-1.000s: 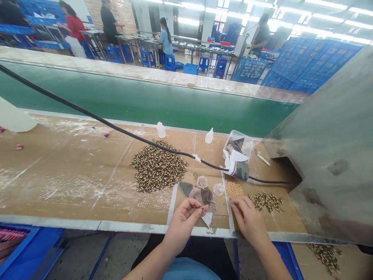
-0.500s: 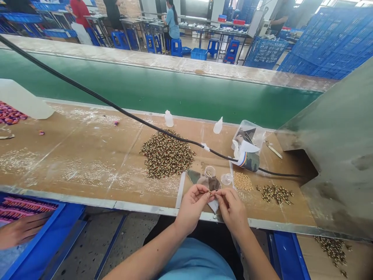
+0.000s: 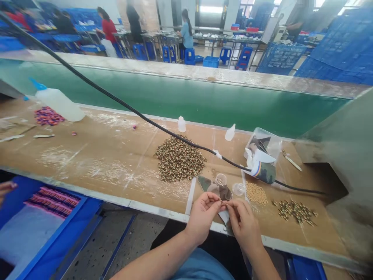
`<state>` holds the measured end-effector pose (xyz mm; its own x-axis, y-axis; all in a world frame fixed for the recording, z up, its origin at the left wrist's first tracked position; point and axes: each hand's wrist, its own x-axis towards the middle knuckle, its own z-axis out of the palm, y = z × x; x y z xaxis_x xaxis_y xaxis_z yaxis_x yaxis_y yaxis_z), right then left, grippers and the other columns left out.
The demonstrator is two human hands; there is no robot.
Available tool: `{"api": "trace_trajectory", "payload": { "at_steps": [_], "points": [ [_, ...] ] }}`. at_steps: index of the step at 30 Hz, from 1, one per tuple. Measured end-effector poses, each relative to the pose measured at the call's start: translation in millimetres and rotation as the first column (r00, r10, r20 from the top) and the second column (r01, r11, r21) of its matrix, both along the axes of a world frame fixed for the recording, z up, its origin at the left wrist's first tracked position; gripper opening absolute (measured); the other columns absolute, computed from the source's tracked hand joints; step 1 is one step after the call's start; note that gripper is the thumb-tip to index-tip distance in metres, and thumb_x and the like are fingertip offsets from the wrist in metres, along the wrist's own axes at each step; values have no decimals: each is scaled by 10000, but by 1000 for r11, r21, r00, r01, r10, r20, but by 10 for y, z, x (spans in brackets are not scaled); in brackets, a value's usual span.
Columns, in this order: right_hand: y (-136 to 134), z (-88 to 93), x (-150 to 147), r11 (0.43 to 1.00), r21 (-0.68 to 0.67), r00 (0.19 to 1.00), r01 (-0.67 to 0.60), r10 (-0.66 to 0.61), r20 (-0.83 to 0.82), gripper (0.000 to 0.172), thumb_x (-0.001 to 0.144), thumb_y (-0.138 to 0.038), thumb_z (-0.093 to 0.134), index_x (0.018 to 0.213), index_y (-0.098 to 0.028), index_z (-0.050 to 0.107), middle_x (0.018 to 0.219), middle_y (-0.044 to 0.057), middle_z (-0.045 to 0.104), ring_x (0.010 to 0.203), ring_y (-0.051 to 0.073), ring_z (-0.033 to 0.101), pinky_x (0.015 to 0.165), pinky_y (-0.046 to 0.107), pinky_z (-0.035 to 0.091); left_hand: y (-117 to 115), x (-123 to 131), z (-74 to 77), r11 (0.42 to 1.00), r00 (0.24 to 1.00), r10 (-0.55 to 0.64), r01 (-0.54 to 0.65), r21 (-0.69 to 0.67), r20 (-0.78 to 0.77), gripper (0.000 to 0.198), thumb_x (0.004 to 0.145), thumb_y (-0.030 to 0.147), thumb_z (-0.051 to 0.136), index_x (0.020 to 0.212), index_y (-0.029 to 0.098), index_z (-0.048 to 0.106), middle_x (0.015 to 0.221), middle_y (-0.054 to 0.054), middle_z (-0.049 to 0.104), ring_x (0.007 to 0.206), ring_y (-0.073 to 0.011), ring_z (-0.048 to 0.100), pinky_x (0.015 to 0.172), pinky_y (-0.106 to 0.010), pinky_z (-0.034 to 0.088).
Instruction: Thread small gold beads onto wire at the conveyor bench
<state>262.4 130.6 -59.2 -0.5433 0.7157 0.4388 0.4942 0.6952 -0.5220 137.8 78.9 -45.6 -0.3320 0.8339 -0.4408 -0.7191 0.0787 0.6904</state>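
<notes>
My left hand [image 3: 203,216] and my right hand [image 3: 244,221] meet fingertip to fingertip over the table's near edge. Both pinch a tiny dark-and-gold piece [image 3: 222,202], too small to make out fully. Beneath and behind them lies a camouflage cloth [image 3: 205,182] with a small clear cup [image 3: 220,180] on it. A second clear dish [image 3: 239,189] sits to the right, beside a patch of tan beads [image 3: 256,193]. Small dark-and-gold pieces form a large pile [image 3: 179,159] at the left and a smaller pile [image 3: 297,212] at the right.
A black cable [image 3: 131,110] crosses above the table. Behind stand two small white bottles [image 3: 182,125] [image 3: 230,133] and a clear plastic box [image 3: 274,142]. A large jug [image 3: 62,103] lies far left. A co-worker's hand [image 3: 6,188] is near a blue tray [image 3: 72,225]. A metal housing [image 3: 349,155] bounds the right.
The view has swung left, so more of the jug and the co-worker's tray shows. My hands stay together at the small piece; the co-worker's hand has moved off the pink rows.
</notes>
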Motion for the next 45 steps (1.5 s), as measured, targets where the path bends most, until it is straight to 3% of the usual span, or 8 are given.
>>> {"api": "trace_trajectory", "payload": {
  "at_steps": [7, 18, 25, 32, 45],
  "points": [
    [39, 12, -9, 988, 144, 999, -49, 50, -4, 201, 944, -339, 372, 898, -257, 550, 783, 24, 639, 678, 147, 655, 525, 226, 527, -9, 19, -4, 1000, 999, 22, -21, 19, -45, 379, 523, 399, 831, 687, 157, 590, 678, -13, 639, 668, -127, 614, 719, -270, 497],
    [70, -130, 175, 983, 123, 986, -134, 119, 118, 229, 944, -350, 382, 989, -241, 578, 870, 30, 662, 724, 117, 676, 546, 170, 536, -45, 56, -75, 997, 980, -25, 40, 68, -199, 338, 606, 401, 778, 720, 153, 578, 701, -25, 647, 685, -134, 607, 724, -277, 477],
    [77, -5, 131, 962, 233, 985, -140, 112, 131, 306, 969, -371, 304, 939, -224, 571, 810, 30, 668, 654, 103, 673, 523, 153, 522, -52, 78, -131, 994, 960, -52, 76, 74, -276, 263, 659, 346, 739, 723, 150, 576, 686, -18, 621, 662, -119, 577, 668, -248, 447],
    [52, 49, 53, 952, 285, 984, -112, 67, 164, 336, 978, -369, 263, 879, -215, 546, 760, 20, 662, 545, 89, 651, 406, 151, 471, -63, 64, -145, 993, 941, -75, 99, 58, -330, 239, 674, 337, 719, 727, 149, 581, 684, -18, 609, 651, -116, 564, 632, -237, 434],
    [31, 4, 26, 956, 285, 989, -73, 33, 143, 311, 973, -376, 268, 883, -221, 522, 748, 27, 648, 575, 109, 655, 415, 165, 472, -48, 44, -80, 995, 978, -66, 78, 54, -199, 332, 613, 396, 766, 705, 143, 571, 638, -6, 613, 629, -101, 571, 652, -233, 440]
  ]
}}
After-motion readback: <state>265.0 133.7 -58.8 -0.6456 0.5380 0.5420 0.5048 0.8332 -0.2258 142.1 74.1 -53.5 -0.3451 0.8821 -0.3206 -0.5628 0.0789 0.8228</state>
